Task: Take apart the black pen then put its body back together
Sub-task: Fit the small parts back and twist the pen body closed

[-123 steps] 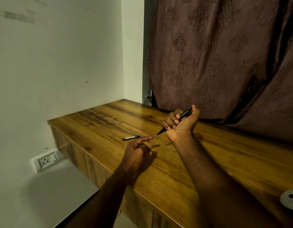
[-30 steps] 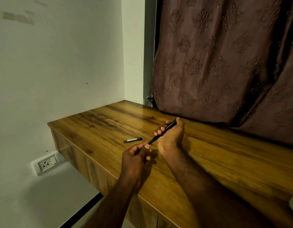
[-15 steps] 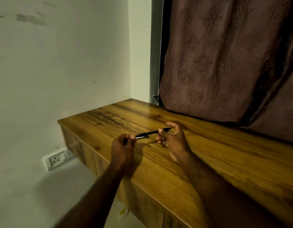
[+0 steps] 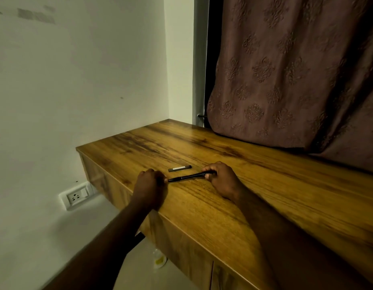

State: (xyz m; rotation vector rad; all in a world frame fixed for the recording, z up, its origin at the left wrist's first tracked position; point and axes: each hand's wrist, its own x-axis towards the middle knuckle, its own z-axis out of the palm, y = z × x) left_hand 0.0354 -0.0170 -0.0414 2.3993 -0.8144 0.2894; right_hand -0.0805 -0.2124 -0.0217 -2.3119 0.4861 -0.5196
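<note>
The black pen [image 4: 187, 177] is held low over the wooden table [image 4: 265, 195], just on the person's side of the cap [image 4: 179, 168]. The cap lies loose on the wood and is touched by neither hand. The pen's narrow end, left of the cap, is pinched in the curled fingers of the left hand [image 4: 152, 183]. Its thicker end, right of the cap, is wrapped by the fingers of the right hand [image 4: 221, 178]. The hands are kept apart by the bare middle of the pen. Whether the pen rests on the wood cannot be told.

The body is judged to be at the point of being twisted or pulled in two. If it is pulled sharply, a small inner part could be flung out and lost over the table edge, which runs close by, left of the cap. The cap itself could be struck by a knuckle and sent rolling. Were the halves rejoined at a slant, the joint could be jammed or crossed.
</note>
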